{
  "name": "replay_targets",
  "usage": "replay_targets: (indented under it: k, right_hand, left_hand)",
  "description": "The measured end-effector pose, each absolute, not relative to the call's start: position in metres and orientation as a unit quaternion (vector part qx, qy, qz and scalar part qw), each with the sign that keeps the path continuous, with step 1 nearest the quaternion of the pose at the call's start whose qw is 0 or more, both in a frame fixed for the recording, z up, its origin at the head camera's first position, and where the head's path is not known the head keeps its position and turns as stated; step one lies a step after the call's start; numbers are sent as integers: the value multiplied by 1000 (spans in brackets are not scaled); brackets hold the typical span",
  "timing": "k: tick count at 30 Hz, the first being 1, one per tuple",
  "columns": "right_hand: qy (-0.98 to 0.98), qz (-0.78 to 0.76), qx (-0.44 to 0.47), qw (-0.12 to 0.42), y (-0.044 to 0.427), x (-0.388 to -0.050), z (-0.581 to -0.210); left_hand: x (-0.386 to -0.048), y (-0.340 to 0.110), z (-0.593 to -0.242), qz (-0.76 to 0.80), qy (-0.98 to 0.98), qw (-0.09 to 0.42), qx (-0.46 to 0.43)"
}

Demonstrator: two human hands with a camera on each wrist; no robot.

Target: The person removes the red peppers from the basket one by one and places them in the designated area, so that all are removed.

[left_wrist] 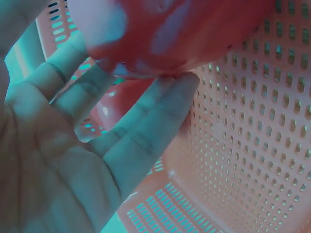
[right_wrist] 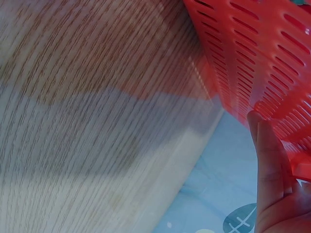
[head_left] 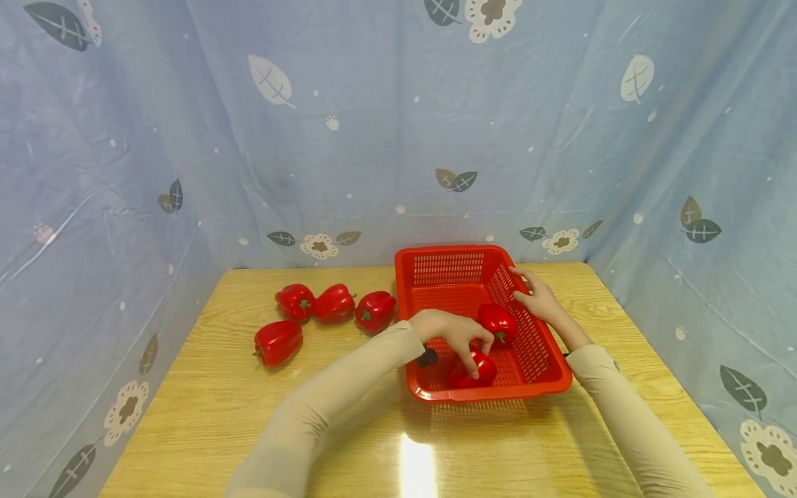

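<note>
The left hand (head_left: 457, 335) reaches down into the red basket (head_left: 488, 395), its thumb and fingers clamped on a red bell pepper (head_left: 483, 370) beneath them, near the basket's close wall. Well to the right of it and farther off, the right hand (head_left: 540, 302) grips the basket's right-hand rim, its fingers against the outside of the slotted wall. The step in hand seems to be placing or taking up this pepper inside the basket; which of the two, a single moment cannot tell. A second pepper (head_left: 498, 324) lies in the basket just ahead and to the right of the left hand. Beyond that hand, on its left, four more peppers lie on the wooden table (head_left: 205, 415): one (head_left: 376, 311) just beside the basket, two (head_left: 334, 304) (head_left: 295, 302) farther left, and the last (head_left: 278, 343) farthest left and a little closer to the person. If it is a placing, the next move likely calls for parting the left fingers and lifting clear of both peppers, with the right hand steadying the rim
</note>
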State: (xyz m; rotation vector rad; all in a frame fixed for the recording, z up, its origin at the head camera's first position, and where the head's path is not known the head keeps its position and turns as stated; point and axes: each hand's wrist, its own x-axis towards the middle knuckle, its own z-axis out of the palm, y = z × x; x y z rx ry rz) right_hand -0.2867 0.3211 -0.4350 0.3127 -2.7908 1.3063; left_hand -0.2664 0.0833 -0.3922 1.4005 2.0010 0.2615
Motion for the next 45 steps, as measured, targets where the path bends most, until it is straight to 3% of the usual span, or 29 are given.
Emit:
replay_targets:
  k: [19, 45]
  right_hand:
    - [-899, 427, 100, 14, 323, -289, -436]
    - [-902, 419, 98, 16, 323, -289, -434]
  left_hand:
    - [-267, 78, -384, 113, 765, 320, 547]
    - [-268, 55, -363, 192, 768, 261, 553]
